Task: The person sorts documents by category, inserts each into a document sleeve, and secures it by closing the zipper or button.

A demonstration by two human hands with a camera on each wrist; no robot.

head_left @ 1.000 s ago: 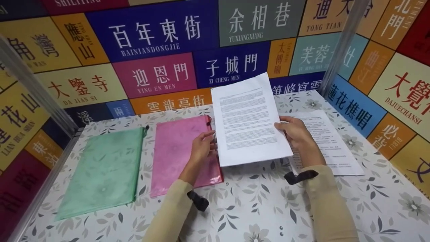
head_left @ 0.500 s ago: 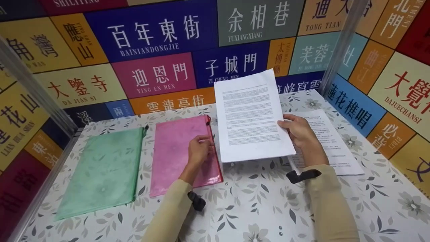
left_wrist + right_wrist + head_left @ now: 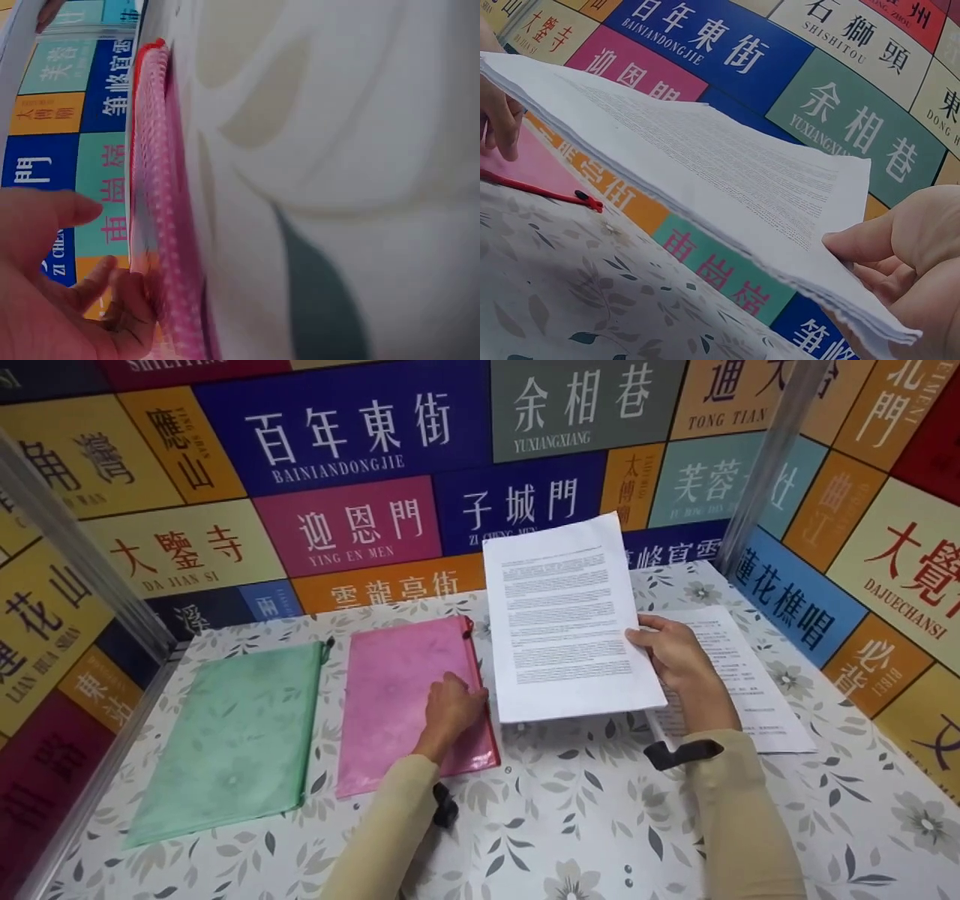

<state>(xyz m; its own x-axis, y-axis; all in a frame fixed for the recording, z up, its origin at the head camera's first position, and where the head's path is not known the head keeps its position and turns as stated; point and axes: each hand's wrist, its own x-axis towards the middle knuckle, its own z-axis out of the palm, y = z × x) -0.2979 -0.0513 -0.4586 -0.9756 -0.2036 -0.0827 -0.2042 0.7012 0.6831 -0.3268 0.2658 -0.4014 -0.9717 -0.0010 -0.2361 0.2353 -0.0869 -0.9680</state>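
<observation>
In the head view, my right hand (image 3: pixel 679 656) grips a thin stack of printed paper (image 3: pixel 566 619) by its right edge, thumb on the printed face. The stack is tilted up, its lower edge raised over the table. My left hand (image 3: pixel 454 706) is at the right side of a pink zip folder (image 3: pixel 382 697) lying flat. In the left wrist view, bent fingertips (image 3: pixel 131 289) touch the folder's mesh edge (image 3: pixel 169 225), while the thumb (image 3: pixel 79 208) stands apart from it. The right wrist view shows several sheets layered in the paper stack (image 3: pixel 705 172).
A green zip folder (image 3: pixel 229 742) lies left of the pink one. Another printed paper stack (image 3: pixel 757 705) lies at the right, partly behind my right hand. The flowered table (image 3: pixel 570 810) is bordered behind and at the sides by panels (image 3: pixel 345 525) with coloured signs.
My left hand has left the paper stack and moved down onto the pink folder's right edge. The right hand has shifted the stack slightly rightward.
</observation>
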